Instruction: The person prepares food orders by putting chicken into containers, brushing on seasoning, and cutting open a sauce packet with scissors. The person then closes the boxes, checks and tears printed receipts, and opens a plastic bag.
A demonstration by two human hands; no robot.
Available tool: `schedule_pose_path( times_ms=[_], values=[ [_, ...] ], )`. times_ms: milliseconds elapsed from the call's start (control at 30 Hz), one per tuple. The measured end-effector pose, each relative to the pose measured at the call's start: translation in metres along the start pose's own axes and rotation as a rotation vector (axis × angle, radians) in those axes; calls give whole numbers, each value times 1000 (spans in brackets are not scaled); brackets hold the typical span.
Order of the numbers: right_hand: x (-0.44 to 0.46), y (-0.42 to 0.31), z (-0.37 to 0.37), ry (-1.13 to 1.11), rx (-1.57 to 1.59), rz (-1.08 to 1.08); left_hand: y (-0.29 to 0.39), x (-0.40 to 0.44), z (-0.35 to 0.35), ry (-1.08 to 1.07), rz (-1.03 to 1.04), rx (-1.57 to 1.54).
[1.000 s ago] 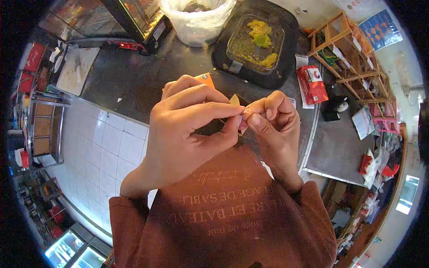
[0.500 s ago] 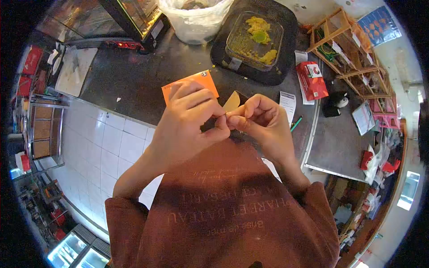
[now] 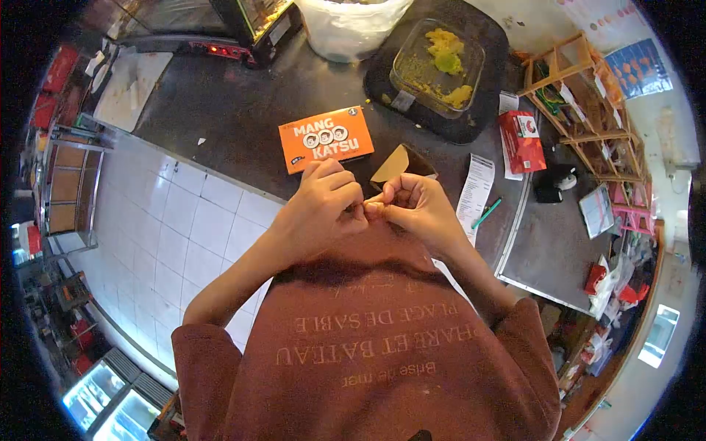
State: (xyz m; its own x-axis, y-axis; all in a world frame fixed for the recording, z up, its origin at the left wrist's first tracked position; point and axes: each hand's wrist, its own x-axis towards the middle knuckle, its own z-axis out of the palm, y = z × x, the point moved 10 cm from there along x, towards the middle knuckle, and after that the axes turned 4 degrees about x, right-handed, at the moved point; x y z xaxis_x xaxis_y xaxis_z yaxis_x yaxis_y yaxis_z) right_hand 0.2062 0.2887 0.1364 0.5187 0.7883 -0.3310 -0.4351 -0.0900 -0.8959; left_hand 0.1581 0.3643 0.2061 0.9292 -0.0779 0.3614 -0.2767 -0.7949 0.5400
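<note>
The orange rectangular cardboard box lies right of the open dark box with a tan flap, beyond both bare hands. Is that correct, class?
No: the head view shows the orange box left of the open dark box. It lies beyond the left hand and right hand.

Orange lettered box, open box beside

The single wide camera sits on the person's head and looks forward and down, from near above the bare left hand and bare right hand, toward a dark flat counter
</note>
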Motion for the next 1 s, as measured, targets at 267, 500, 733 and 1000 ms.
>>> schedule_pose_path(
  times_ms=[267, 500, 733, 1000],
  values=[
    [5, 7, 21, 32, 92, 10, -28, -16, -21, 161, -101, 142],
    [0, -19, 29, 34, 328, -44, -48, -30, -66, 420, -315, -7],
    [-11, -31, 36, -1, 397, -25, -69, -41, -39, 246, -488, -242],
    [-18, -30, 28, 29, 446, -70, -35, -9, -40, 298, -253, -336]
  ],
)
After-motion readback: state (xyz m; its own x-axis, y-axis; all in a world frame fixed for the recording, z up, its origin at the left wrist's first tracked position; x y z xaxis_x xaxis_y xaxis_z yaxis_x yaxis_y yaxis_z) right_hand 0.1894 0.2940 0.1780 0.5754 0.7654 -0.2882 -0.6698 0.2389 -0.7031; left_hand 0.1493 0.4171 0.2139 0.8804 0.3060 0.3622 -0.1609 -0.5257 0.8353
